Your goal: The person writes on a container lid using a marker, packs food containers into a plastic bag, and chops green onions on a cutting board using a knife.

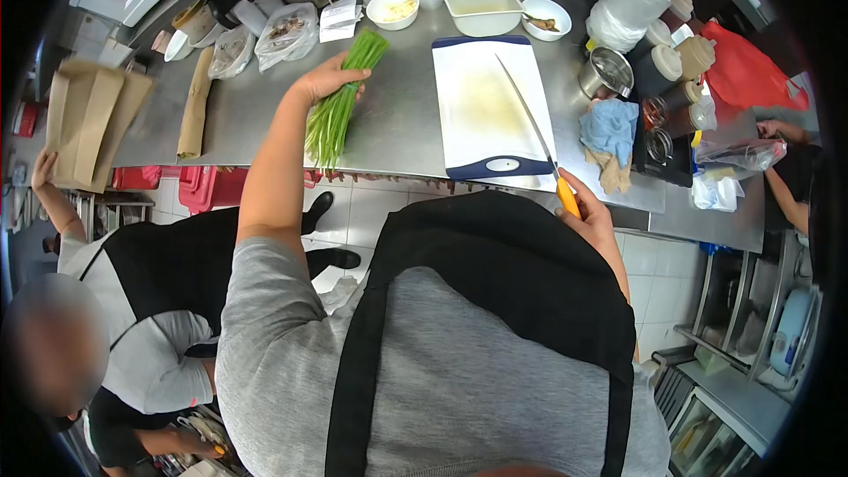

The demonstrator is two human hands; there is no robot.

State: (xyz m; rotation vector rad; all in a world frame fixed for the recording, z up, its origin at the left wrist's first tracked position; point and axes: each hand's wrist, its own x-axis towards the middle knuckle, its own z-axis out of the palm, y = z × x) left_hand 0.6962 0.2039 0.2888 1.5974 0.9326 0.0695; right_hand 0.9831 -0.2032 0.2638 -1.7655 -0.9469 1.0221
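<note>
My left hand [331, 79] is wrapped round a bunch of green scallions or chives [334, 119], held over the steel counter left of the cutting board. The kind of green cannot be told for sure. In my right hand [590, 216] is the yellow handle of a long knife [527, 115]. Its blade points away from me, over the right side of the white cutting board [459, 128]. The board has dark blue ends and a faint yellowish stain in the middle.
Behind the board stand a white tub [483, 13], a bowl with a spoon [546, 19] and a bowl of pale pieces [392, 10]. A steel pot [606, 73], a blue cloth [609, 128] and several bottles are on the right. At left, another person holds a cardboard box [88, 124].
</note>
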